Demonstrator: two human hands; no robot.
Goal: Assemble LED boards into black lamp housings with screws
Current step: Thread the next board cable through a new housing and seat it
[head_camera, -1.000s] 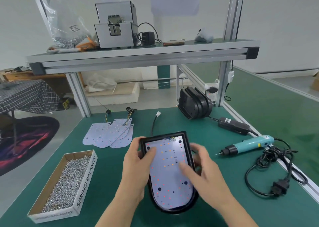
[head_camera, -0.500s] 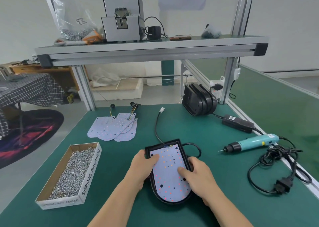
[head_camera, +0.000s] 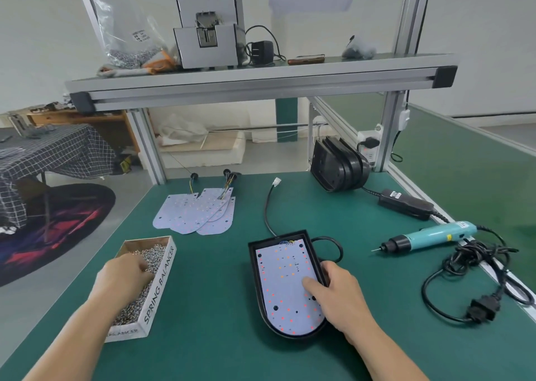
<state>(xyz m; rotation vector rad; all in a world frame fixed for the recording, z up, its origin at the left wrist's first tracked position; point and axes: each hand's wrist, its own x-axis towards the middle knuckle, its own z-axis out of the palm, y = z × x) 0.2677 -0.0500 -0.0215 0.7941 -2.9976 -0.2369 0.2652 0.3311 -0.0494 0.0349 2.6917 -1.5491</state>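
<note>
A black lamp housing [head_camera: 254, 276] lies on the green bench, with a white LED board [head_camera: 285, 290] seated inside it. My right hand [head_camera: 340, 296] holds the housing's right edge, its thumb pressing on the board. The housing's black cable [head_camera: 268, 206] runs back to a white connector. My left hand [head_camera: 124, 276] reaches into the cardboard box [head_camera: 158, 288] of screws [head_camera: 150, 254]; its bent fingers dig into the pile, fingertips hidden. Spare LED boards [head_camera: 197, 215] lie fanned out behind the box. A stack of empty black housings [head_camera: 338, 167] leans at the back right.
A teal electric screwdriver [head_camera: 432, 235] lies to the right, tip pointing left, with its power adapter [head_camera: 406, 203] and a coiled cord with plug [head_camera: 481, 311]. An aluminium shelf [head_camera: 261, 82] overhead carries a grey machine and a bag. The bench's right rail is close.
My left hand left the LED board and moved left into the screw box. The right hand stayed on the housing's right side. The view pulled back from the housing.
</note>
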